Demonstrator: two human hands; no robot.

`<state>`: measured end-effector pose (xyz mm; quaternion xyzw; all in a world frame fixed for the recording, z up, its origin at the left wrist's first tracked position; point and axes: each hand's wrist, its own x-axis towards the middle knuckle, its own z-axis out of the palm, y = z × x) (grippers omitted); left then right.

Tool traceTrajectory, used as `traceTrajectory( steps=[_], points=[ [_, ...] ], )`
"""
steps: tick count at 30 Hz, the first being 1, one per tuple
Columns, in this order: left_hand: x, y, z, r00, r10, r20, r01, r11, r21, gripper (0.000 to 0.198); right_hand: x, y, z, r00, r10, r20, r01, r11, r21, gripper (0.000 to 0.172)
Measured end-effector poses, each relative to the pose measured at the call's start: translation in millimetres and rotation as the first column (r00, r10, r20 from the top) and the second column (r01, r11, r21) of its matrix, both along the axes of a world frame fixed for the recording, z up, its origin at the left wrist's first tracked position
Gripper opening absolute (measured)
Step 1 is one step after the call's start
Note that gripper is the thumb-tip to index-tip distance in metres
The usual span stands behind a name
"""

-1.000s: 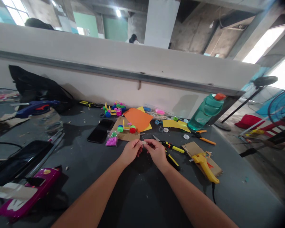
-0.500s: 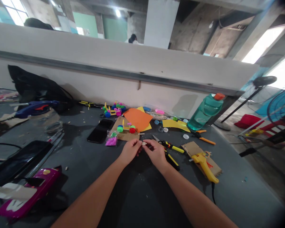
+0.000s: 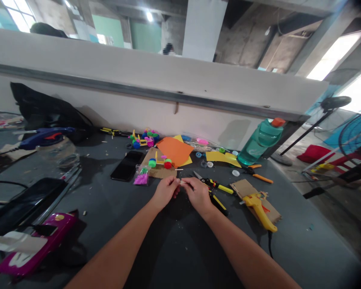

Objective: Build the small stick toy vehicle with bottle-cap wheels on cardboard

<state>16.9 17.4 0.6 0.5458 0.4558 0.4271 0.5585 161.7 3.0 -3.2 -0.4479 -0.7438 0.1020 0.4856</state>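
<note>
My left hand and my right hand meet over the middle of the dark table. Both pinch a small pale stick piece between their fingertips, one at each end. Just right of my right hand lie scissors with yellow-and-black handles. Behind the hands a small toy car with coloured cap wheels rests on brown cardboard.
A yellow glue gun lies on cardboard to the right, a teal water bottle behind it. Orange paper, a black phone, a pink bag of pieces and a magenta object at the left edge surround the hands.
My fingertips have closed in on the stick piece, so less of it shows between the hands. The hands stay in the same spot.
</note>
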Motion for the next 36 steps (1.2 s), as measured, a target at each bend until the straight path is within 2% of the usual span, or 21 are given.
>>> traceTrajectory(
  steps=[9,13,17,24,31,36],
  points=[
    [1.2,-1.0,2.4,1.000,-0.003,0.029,0.003,1.000,-0.002,0.029,-1.0,-1.7,2.6,0.999,-0.014,0.048,0.015,1.000,-0.013,0.015],
    [0.5,-0.6,2.7,1.000,0.021,-0.003,-0.021,0.999,0.034,0.030,-0.7,-0.2,-0.6,1.000,-0.005,-0.006,0.005,0.998,-0.055,0.017],
    [-0.6,0.3,2.0,0.998,0.031,-0.053,-0.028,0.998,0.063,0.030,0.6,1.6,-4.2,0.998,-0.011,-0.062,0.003,0.993,-0.117,0.026],
    [-1.8,0.2,1.5,1.000,0.025,-0.013,-0.024,0.997,0.072,0.033,-0.3,0.4,-2.2,0.994,-0.030,-0.102,0.017,0.992,-0.125,0.016],
    [-2.4,4.8,0.2,0.986,0.129,0.103,-0.130,0.992,-0.003,0.034,0.2,-0.4,-0.9,0.989,-0.090,-0.114,0.073,0.987,-0.145,0.018],
    [-5.7,5.0,2.3,0.987,0.151,0.063,-0.152,0.988,0.026,0.028,-0.1,-0.8,-1.5,0.987,-0.110,-0.120,0.092,0.984,-0.151,0.019]
  ],
)
